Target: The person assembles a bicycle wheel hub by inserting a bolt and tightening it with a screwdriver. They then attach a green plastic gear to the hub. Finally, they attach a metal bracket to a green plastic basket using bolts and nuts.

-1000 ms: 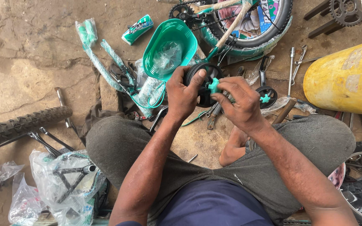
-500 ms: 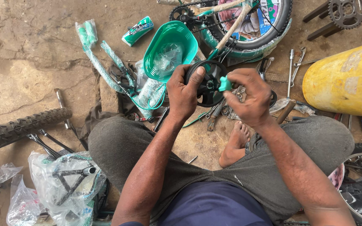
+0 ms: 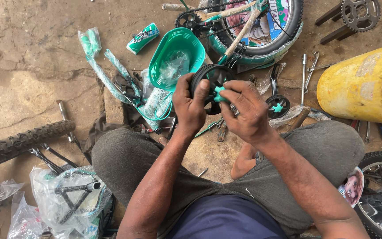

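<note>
My left hand [image 3: 190, 107] grips a small black training wheel [image 3: 209, 78] by its rim and holds it up in front of me. My right hand [image 3: 245, 111] pinches the teal star-shaped hub cap [image 3: 219, 93] at the wheel's centre. A second small black wheel with a teal centre [image 3: 277, 106] lies on the ground to the right of my hands. I sit cross-legged, with a bare foot [image 3: 244, 163] under my right forearm.
A teal plastic basket [image 3: 176, 56] and wrapped teal frame parts [image 3: 111, 75] lie ahead on the left. A child's bicycle wheel [image 3: 261, 26] is at top centre, a yellow drum [image 3: 361, 88] at right, spanners [image 3: 305, 75] beside it, a knobbly tyre [image 3: 18, 141] at left.
Both hands have lifted the small wheel slightly up and away from my lap. My right fingers have shifted on the teal hub piece.
</note>
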